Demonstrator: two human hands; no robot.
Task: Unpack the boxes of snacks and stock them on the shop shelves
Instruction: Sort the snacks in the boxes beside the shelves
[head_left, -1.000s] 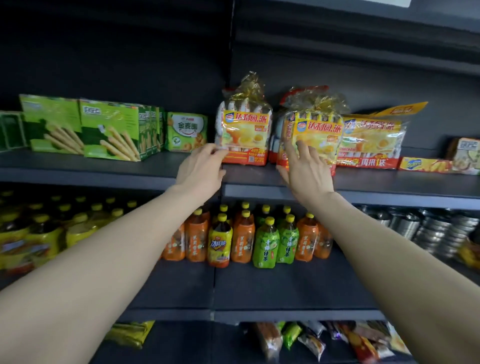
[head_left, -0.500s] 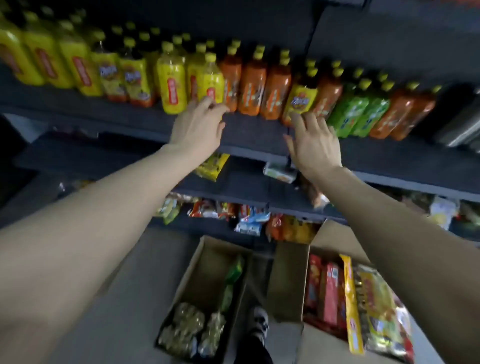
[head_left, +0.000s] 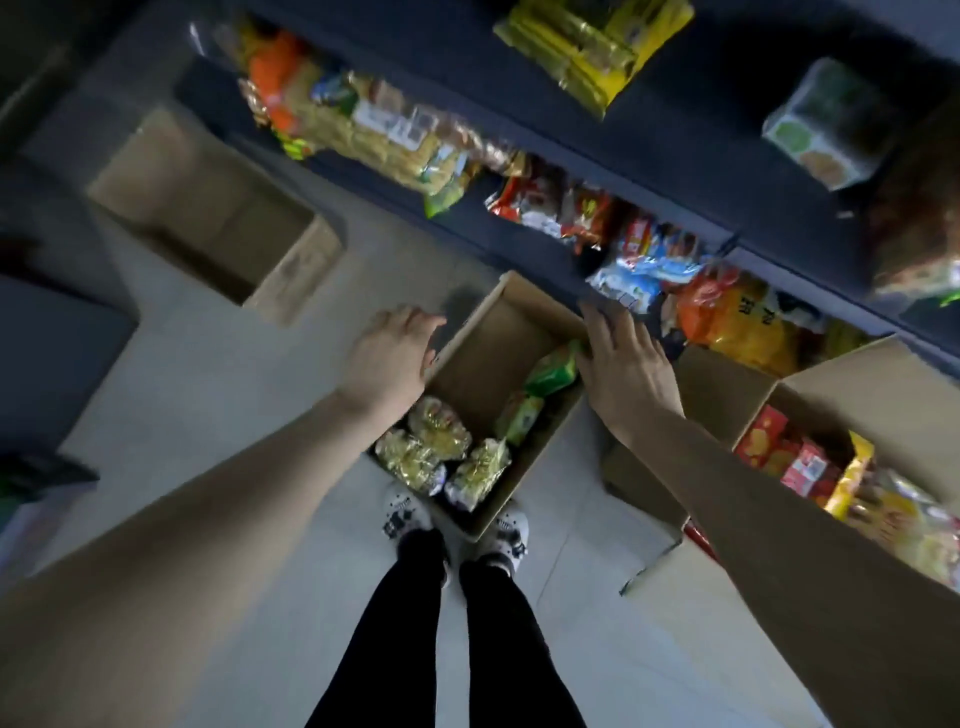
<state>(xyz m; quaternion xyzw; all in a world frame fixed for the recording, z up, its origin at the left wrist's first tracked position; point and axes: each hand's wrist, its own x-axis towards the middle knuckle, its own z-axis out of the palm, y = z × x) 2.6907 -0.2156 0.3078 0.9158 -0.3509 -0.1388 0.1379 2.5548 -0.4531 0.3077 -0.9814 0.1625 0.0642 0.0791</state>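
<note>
Left hand (head_left: 387, 358) and right hand (head_left: 626, 364), both empty with fingers loosely spread, flanked the open cardboard box (head_left: 493, 348); green snack packets (head_left: 553, 371) lay nearest the right.

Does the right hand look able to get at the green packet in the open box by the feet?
Probably yes: the right hand hovers beside the green packet, and the box is open-topped with nothing over it.
</note>
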